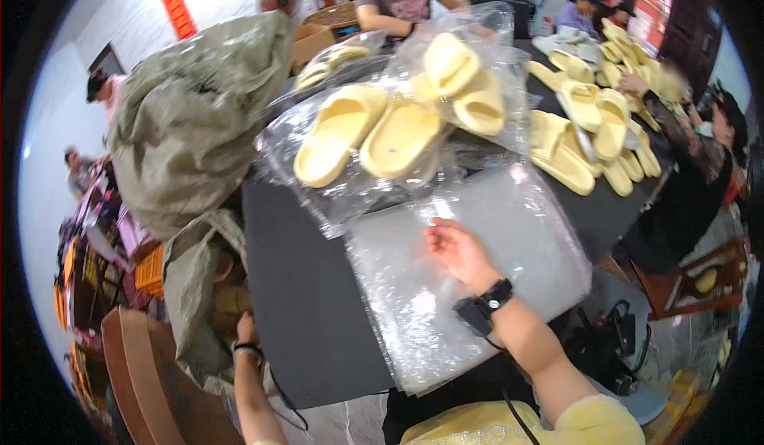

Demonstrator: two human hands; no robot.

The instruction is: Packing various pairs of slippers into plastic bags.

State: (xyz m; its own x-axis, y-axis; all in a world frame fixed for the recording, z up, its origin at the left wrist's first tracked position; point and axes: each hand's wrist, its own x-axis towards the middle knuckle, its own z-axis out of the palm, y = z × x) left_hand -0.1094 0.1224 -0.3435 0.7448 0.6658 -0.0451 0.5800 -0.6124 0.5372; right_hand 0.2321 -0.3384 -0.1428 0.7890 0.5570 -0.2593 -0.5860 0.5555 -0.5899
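My right hand point(460, 252) hovers over or rests on a stack of clear plastic bags point(477, 318); its fingers are loosely curled with nothing visible in them. At the lower left my left hand point(247, 329) reaches down beside the dark table point(302, 310), at the mouth of an open olive sack point(191, 286). Its fingers are mostly hidden, so its grip does not show. Beyond the bags, a pair of pale yellow slippers point(402, 138) lies on clear plastic. Another bagged yellow pair point(458, 79) sits behind it to the right.
A large, full olive sack point(199, 119) bulges over the left side. Loose yellow slippers point(605, 126) are heaped on the right, where a co-worker in black point(684, 174) handles some. Another person point(398, 3) stands across the table. A brown chair point(143, 365) is at lower left.
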